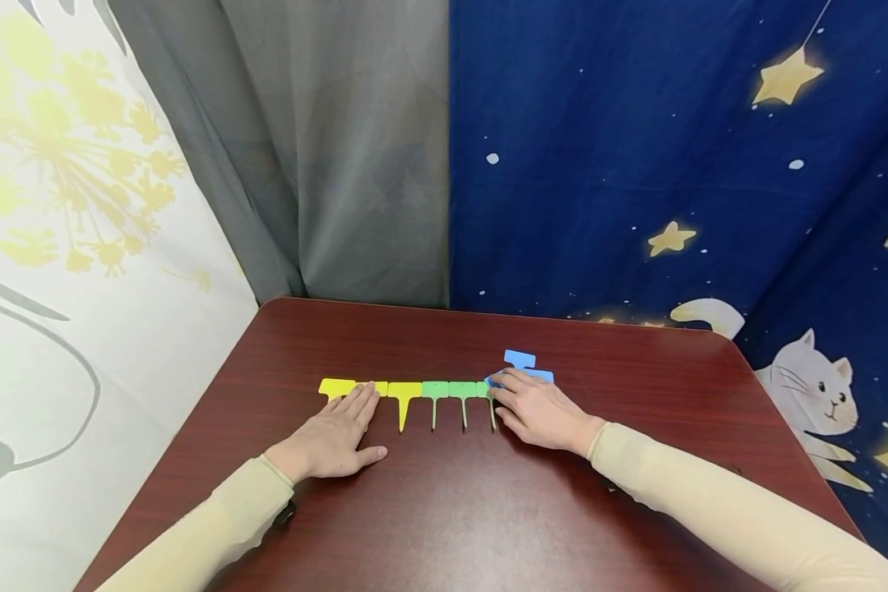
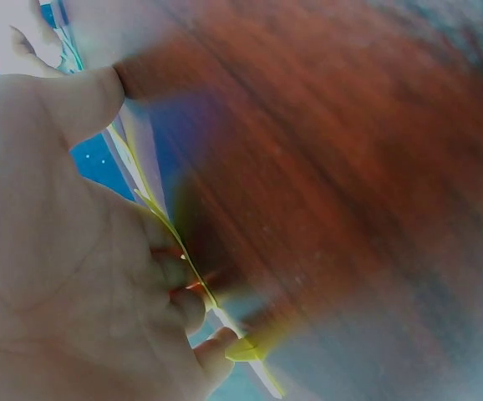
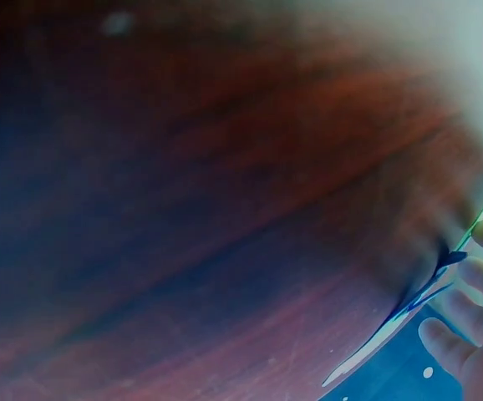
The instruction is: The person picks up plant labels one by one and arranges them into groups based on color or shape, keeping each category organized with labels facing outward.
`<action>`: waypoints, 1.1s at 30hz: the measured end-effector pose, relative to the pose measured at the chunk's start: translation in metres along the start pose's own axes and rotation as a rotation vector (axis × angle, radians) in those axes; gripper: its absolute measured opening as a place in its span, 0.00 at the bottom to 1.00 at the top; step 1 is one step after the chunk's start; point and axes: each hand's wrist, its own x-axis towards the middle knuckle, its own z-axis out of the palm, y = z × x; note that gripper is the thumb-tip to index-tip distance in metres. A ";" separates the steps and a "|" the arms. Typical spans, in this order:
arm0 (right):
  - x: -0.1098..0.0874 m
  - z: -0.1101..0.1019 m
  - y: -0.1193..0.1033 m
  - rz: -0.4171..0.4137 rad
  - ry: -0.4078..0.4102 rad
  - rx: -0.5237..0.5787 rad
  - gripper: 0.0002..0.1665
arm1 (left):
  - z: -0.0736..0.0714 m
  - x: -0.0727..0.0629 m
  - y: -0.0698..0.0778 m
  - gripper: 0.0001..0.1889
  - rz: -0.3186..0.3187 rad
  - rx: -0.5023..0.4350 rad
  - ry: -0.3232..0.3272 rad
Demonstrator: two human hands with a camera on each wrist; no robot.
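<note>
A row of T-shaped tags lies across the tabletop beyond its middle: yellow tags [image 1: 404, 393] at the left end, then green tags [image 1: 462, 390], their narrow stems pointing toward the person. Blue tags [image 1: 520, 359] sit at the right end, one set farther back than the rest. The left hand [image 1: 335, 437] rests on the yellow end, fingers straight and thumb spread, its grip slack and holding nothing. The right hand [image 1: 543, 411] touches the row where green meets blue; whether its grip pinches a tag cannot be told.

Beneath them the tabletop [image 1: 444, 510] is dark reddish brown with fine wood grain, a soft sheen toward the near side and rounded far corners. Pale cream sleeves [image 1: 710, 497] reach in from both near sides. Past the far edge hang a grey curtain [image 1: 370, 164], folded in loose vertical pleats, and a deep blue curtain [image 1: 585, 181] printed with stars and a pale cat [image 1: 814, 382]. White fabric [image 1: 37, 345] on the left carries a yellow flower-head print and grey stems.
</note>
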 end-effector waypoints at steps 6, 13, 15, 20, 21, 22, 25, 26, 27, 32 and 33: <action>-0.001 0.002 0.001 0.014 -0.014 -0.011 0.20 | 0.001 -0.001 0.000 0.48 -0.002 -0.005 0.001; -0.006 0.001 0.000 0.066 -0.085 -0.022 0.23 | -0.001 -0.001 0.001 0.48 -0.001 -0.006 -0.003; -0.006 0.001 0.000 0.064 -0.081 -0.018 0.23 | -0.001 -0.001 0.001 0.48 -0.004 -0.008 -0.006; -0.005 0.002 0.000 0.038 -0.057 -0.005 0.23 | 0.000 0.000 0.000 0.48 -0.008 -0.004 -0.009; -0.005 0.002 0.001 0.031 -0.053 -0.005 0.23 | 0.000 0.000 -0.001 0.48 -0.008 -0.003 -0.010; -0.005 0.002 0.001 0.025 -0.046 -0.005 0.23 | 0.001 0.000 -0.001 0.48 -0.007 -0.003 -0.011; -0.006 0.000 0.003 0.026 -0.010 -0.020 0.22 | 0.002 0.001 0.000 0.48 -0.004 -0.002 -0.014; -0.006 -0.002 0.004 0.036 0.007 -0.026 0.21 | 0.003 0.001 0.000 0.48 -0.003 0.000 -0.016; -0.006 -0.004 0.004 0.051 0.022 -0.032 0.20 | 0.002 0.001 0.000 0.48 -0.003 -0.002 -0.015; -0.010 -0.014 0.006 0.162 0.040 -0.065 0.20 | 0.000 0.000 0.000 0.48 -0.009 -0.002 -0.011; -0.010 -0.015 0.005 0.183 0.027 -0.069 0.21 | 0.000 0.000 0.000 0.48 -0.010 -0.002 -0.009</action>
